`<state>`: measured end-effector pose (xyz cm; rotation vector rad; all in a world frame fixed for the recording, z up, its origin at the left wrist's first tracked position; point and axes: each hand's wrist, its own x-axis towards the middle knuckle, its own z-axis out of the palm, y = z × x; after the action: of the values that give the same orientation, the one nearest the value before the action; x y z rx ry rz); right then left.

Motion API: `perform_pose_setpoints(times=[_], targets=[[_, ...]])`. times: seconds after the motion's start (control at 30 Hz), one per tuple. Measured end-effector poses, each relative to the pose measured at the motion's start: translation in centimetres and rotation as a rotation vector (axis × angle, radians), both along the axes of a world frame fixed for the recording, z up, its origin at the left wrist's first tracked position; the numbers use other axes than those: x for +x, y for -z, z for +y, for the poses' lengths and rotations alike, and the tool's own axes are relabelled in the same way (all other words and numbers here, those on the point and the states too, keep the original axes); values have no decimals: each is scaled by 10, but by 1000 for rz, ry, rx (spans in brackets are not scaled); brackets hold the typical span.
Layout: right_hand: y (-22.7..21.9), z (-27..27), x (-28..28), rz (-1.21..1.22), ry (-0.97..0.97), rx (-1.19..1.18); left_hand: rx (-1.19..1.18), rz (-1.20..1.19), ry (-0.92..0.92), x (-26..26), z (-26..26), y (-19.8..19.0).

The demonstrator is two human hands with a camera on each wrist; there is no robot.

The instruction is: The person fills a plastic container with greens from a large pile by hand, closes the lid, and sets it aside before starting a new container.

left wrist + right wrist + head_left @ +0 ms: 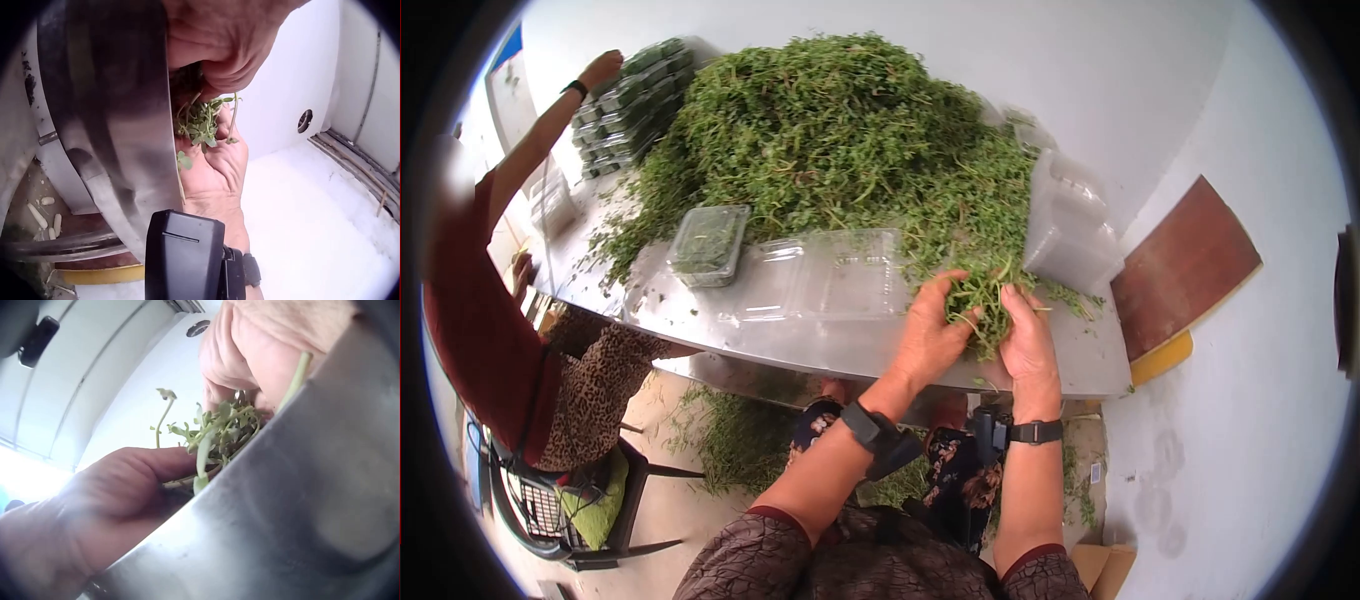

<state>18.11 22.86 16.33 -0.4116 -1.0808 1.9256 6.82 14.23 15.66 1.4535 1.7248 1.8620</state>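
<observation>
Both hands hold one small bunch of green leafy stems (988,312) at the table's near edge, right of centre in the head view. The left hand (932,335) grips its left side with bent fingers, and the right hand (1028,345) grips its right side, thumb up. In the left wrist view the left hand (228,40) is above the stems (203,122) and the right hand (215,172) below them. The right wrist view has the right hand (269,353) at the top and the left hand (112,503) at lower left, stems (219,434) between. Some fingertips are hidden.
A large heap of greens (830,130) covers the back of the metal table (800,343). Clear empty trays (815,280) lie beside a filled box (708,245). Stacked clear containers (1072,225) stand right, filled boxes (632,110) back left. Another person (490,340) reaches toward those boxes.
</observation>
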Motion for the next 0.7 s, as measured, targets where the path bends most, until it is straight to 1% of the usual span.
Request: perform_pose_setpoints(times=[0.03, 0.07, 0.1, 0.13, 0.2, 0.23, 0.27, 0.37, 0.53, 0.6, 0.7], targets=[[-3, -2, 1, -40, 8, 37, -10, -56, 13, 1, 0, 0], [-5, -5, 1, -80, 18, 75, -7, -55, -1, 2, -1, 0], [-5, -7, -1, -108, 75, 87, 10, -6, -15, 2, -2, -1], [-4, -6, -1, -107, 63, 89, 25, 43, -29, 3, -3, -2], [-4, -4, -1, -155, 68, 115, 18, 9, -30, 5, -5, -5], [-9, -10, -3, -151, 108, 120, 7, -9, -20, 5, -6, -5], [-9, -10, -5, -150, 101, 123, -4, -26, -8, 5, -6, -6], [-8, -8, -4, -182, 158, 170, 22, -1, -25, 6, -6, -6], [-1, 1, -4, -126, 196, 156, 73, 101, -44, 6, -4, -2], [0, 2, -5, -107, 203, 121, 161, 42, -27, 7, -2, 2], [-4, -2, -6, -94, 228, 29, 144, 26, -46, 6, -2, 3]])
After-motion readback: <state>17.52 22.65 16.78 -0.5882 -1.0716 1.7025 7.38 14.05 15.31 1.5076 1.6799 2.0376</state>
